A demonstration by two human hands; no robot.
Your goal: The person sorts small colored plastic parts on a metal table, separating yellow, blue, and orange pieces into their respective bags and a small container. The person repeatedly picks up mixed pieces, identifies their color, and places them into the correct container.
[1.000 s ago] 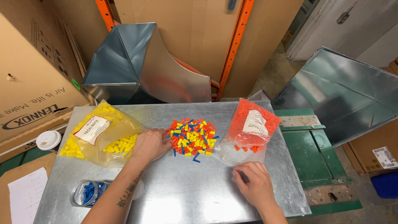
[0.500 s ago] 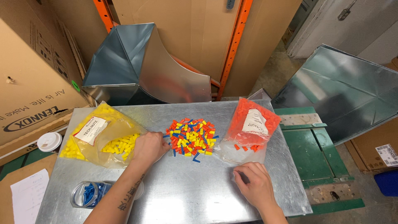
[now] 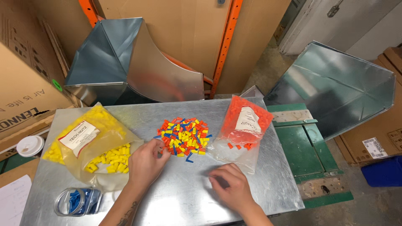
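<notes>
Two hands on the sheet-metal table top (image 3: 180, 201). Right hand (image 3: 232, 188) lies palm down near the front edge, fingers curled loosely together, just short of the clear end of the orange bag; whether it pinches anything, cannot tell. Left hand (image 3: 146, 161) rests at the near-left edge of the mixed pile of small caps (image 3: 184, 136), fingertips bent together, touching the caps.

One pile, in orange, yellow and blue, too many to count. Three bags: one with blue caps (image 3: 77, 201) near the front left corner, one with yellow caps (image 3: 94, 146) just left of the left hand, one with orange caps (image 3: 243, 125) right of the pile.

One white cup lid (image 3: 30, 145) off the left edge. Behind the table, two sheet-metal duct pieces (image 3: 134, 62), cardboard boxes (image 3: 21, 83), two orange rack posts (image 3: 228, 37). Green platform (image 3: 299, 150) to the right, concrete floor.
</notes>
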